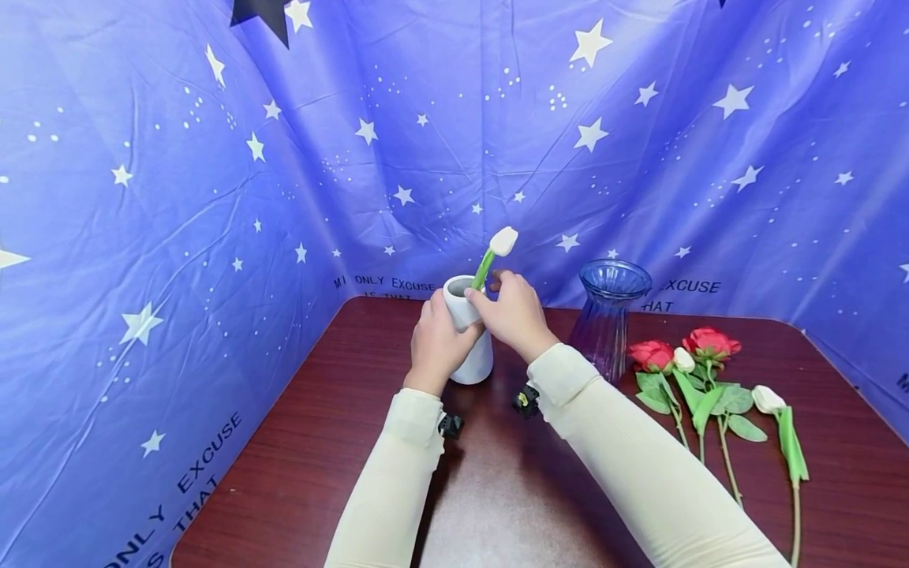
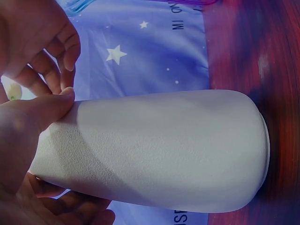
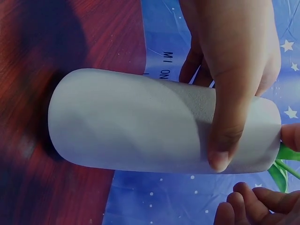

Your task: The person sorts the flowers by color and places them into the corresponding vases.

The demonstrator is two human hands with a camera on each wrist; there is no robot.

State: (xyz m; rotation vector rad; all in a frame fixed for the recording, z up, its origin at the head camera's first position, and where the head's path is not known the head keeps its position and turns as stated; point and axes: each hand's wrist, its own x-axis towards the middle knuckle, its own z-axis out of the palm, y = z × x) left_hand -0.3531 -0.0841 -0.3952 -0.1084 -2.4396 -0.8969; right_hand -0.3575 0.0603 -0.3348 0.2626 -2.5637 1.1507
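A white vase [image 1: 472,364] stands upright on the table, a white tulip [image 1: 503,241] rising out of its mouth and leaning right. My left hand [image 1: 439,341] grips the vase round its upper part, its thumb across the near side in the left wrist view. At the rim, my right hand [image 1: 518,314] holds the tulip by its leafy lower part, between thumb and curled fingers. The right thumb touches the rim in the right wrist view, where green leaves [image 3: 280,174] show beside it. Inside the vase the stem is hidden.
A blue-purple glass vase [image 1: 615,281] stands right of the white one. On the table [image 1: 298,442] at the right lie red roses [image 1: 712,344], a white tulip bud [image 1: 683,360] and another white tulip [image 1: 768,400]. Starred blue cloth [image 1: 483,142] hangs behind the table's back edge.
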